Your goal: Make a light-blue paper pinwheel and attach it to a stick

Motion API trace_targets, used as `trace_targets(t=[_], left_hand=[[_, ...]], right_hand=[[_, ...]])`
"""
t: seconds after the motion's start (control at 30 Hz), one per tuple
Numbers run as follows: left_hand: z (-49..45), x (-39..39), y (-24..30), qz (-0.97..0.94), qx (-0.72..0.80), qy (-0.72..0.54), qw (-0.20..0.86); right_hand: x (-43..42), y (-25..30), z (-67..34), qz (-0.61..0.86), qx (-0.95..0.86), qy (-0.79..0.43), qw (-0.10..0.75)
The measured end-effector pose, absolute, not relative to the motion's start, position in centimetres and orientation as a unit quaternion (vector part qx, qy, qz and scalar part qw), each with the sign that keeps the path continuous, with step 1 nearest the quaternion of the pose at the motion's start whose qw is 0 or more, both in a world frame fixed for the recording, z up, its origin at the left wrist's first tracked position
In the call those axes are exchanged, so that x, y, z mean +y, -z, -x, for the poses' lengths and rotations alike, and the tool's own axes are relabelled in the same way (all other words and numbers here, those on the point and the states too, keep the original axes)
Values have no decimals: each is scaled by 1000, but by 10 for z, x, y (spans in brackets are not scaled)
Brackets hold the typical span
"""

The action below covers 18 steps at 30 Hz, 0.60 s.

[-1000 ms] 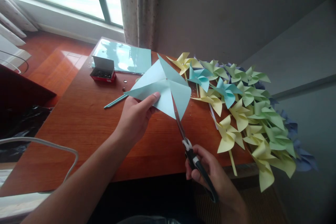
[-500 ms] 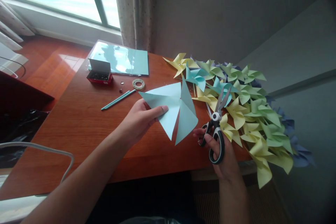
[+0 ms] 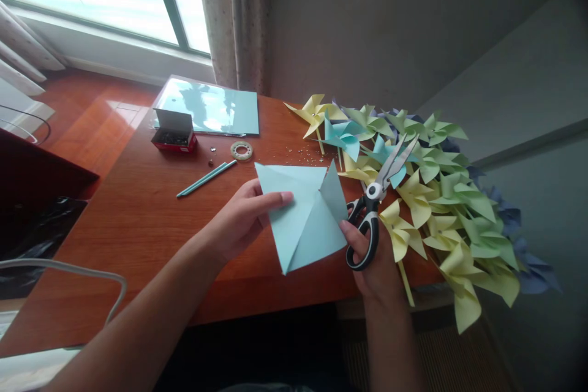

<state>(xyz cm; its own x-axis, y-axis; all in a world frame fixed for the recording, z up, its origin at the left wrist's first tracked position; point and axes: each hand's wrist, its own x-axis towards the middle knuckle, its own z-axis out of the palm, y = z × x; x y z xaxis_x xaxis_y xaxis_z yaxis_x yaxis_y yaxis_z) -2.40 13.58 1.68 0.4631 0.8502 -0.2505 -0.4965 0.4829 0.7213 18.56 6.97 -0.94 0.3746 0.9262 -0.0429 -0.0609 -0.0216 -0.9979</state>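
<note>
My left hand [image 3: 248,214] pinches the left side of a light blue paper square [image 3: 294,226], thumb on top. The square has slits running in from its corners and a small mark near its middle. My right hand [image 3: 372,251] has a pair of scissors [image 3: 374,196] with black and white handles hung on it, blades pointing up and away, a little apart. The right thumb also touches the paper's right edge, and the other right fingers are mostly hidden behind paper and handles.
Many finished paper pinwheels [image 3: 441,196] in yellow, green, blue and purple cover the table's right side. Farther left lie blue paper sticks [image 3: 206,179], a tape roll [image 3: 241,150], an open red box [image 3: 174,139] of small dark pieces and a pack of blue sheets [image 3: 243,111]. A white cable [image 3: 82,266] crosses the left edge.
The paper has turned and come slightly nearer, with its slits now closed up more. My right hand has moved left with the scissors to meet the paper's right edge.
</note>
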Motion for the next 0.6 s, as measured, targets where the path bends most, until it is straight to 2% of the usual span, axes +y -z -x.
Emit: trace_targets(t=[0.13,0.3,0.43,0.6], left_hand=[[23,137,-20,-295,253,-455,801],[22,132,-5,-409,176,-477,758],[18,127,-4,-463,267,-459,710],[8,120,-14,-459,411,-439,654]], right_hand=[[75,10,-175,589,-370,-374,613],[81,15,-162,616,-346,-304,639],[81,11,-152,631,-345,-272,639],[78,1,-141,649,-382,-283,594]])
